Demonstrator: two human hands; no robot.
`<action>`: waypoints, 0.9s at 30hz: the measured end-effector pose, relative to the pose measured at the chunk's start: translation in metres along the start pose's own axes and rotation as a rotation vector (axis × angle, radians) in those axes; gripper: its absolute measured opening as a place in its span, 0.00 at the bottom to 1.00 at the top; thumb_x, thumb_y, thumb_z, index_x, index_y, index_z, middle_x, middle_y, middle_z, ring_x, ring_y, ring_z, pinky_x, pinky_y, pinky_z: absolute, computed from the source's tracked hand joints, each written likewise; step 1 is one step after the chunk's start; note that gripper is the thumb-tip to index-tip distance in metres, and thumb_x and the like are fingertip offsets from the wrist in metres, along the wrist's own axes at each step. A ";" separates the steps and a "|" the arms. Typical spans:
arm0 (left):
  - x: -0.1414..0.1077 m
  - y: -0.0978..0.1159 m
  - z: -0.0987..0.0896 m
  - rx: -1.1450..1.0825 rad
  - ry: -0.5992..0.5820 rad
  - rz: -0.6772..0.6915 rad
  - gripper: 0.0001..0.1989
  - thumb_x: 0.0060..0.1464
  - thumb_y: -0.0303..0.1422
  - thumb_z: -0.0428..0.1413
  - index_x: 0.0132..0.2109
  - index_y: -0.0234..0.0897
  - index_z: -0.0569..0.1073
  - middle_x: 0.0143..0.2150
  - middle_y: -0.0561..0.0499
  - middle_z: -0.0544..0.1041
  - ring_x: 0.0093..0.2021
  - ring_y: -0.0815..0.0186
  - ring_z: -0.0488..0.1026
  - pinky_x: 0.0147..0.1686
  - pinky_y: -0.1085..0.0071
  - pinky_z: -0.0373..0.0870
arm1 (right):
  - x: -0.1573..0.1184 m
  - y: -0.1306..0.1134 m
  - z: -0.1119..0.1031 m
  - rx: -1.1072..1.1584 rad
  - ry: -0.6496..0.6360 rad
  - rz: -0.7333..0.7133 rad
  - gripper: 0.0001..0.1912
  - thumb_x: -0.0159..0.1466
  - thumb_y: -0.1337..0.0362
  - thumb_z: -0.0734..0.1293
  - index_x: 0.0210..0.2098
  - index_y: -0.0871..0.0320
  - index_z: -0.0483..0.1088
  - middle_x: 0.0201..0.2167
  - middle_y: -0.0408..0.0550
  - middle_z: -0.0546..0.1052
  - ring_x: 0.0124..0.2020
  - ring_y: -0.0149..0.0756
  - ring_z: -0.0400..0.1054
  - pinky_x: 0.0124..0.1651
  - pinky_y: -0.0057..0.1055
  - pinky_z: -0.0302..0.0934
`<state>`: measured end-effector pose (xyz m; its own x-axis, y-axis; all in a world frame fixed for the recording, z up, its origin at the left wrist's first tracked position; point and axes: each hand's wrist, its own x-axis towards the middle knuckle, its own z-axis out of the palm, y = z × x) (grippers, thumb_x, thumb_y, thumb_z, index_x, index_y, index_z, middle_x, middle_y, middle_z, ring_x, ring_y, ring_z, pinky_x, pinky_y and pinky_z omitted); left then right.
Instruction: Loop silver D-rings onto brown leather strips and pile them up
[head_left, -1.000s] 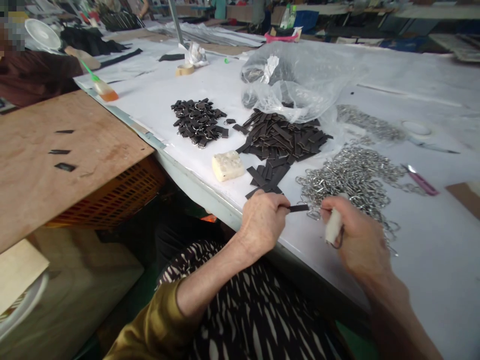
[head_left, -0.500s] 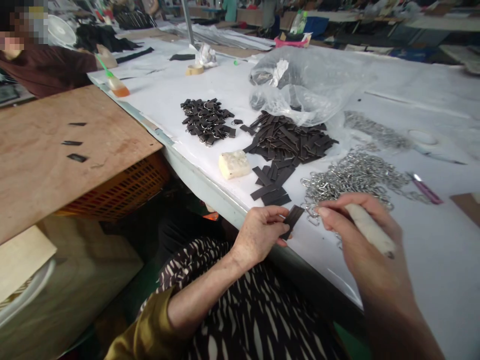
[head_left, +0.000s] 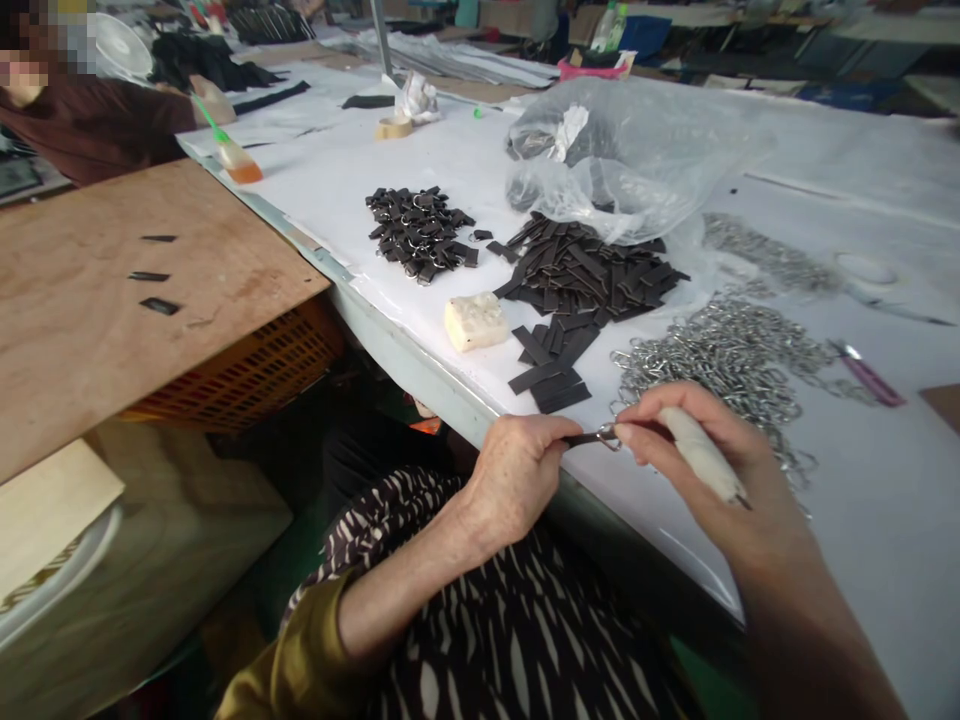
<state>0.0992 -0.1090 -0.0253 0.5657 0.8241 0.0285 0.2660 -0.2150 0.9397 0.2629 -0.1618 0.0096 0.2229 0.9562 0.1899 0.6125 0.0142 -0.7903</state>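
At the table's near edge my left hand [head_left: 517,475] is closed on a short dark strip [head_left: 576,439], which points to the right from between thumb and finger. My right hand [head_left: 739,480] pinches a small metal ring [head_left: 608,436] at the strip's free end; the two touch, but whether the strip passes through the ring is too small to tell. A tool with a white-wrapped handle [head_left: 703,455] lies in the same right hand, its working end hidden by the fingers. Just beyond are loose dark strips [head_left: 555,375] and a heap of metal rings [head_left: 697,350].
A yellowish block [head_left: 476,322] stands left of the large strip pile [head_left: 592,270]. Finished-looking strips with rings [head_left: 420,235] lie farther left. A clear plastic bag [head_left: 645,180], purple-handled tool [head_left: 870,375] and glue-like bottle [head_left: 238,160] are around. Another person's sleeve [head_left: 97,125] shows at upper left.
My right hand has come left from the ring heap with a ring, to the strip's end. My left hand has turned the strip from a slant to nearly level.
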 end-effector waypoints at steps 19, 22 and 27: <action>-0.002 -0.018 0.009 -0.551 -0.109 -0.236 0.23 0.48 0.25 0.53 0.54 0.37 0.68 0.30 0.52 0.73 0.27 0.70 0.69 0.27 0.73 0.69 | 0.004 0.011 0.006 0.071 -0.116 0.035 0.03 0.59 0.63 0.65 0.31 0.54 0.66 0.26 0.40 0.70 0.27 0.31 0.65 0.30 0.28 0.56; -0.005 -0.018 0.009 -0.518 -0.117 -0.216 0.23 0.49 0.25 0.53 0.54 0.39 0.69 0.30 0.52 0.73 0.27 0.70 0.68 0.29 0.73 0.70 | 0.004 0.020 0.010 0.185 -0.146 0.142 0.06 0.58 0.61 0.67 0.31 0.53 0.65 0.24 0.39 0.69 0.25 0.30 0.62 0.28 0.28 0.55; -0.010 -0.009 0.003 -0.416 -0.084 -0.112 0.23 0.51 0.24 0.51 0.54 0.43 0.71 0.29 0.54 0.73 0.27 0.72 0.66 0.31 0.75 0.68 | 0.005 0.032 0.014 0.381 -0.185 0.275 0.09 0.56 0.60 0.69 0.32 0.53 0.64 0.19 0.37 0.66 0.21 0.29 0.59 0.24 0.26 0.53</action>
<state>0.0931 -0.1170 -0.0351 0.6172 0.7814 -0.0927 0.0016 0.1165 0.9932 0.2731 -0.1527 -0.0234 0.1782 0.9747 -0.1346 0.2221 -0.1731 -0.9595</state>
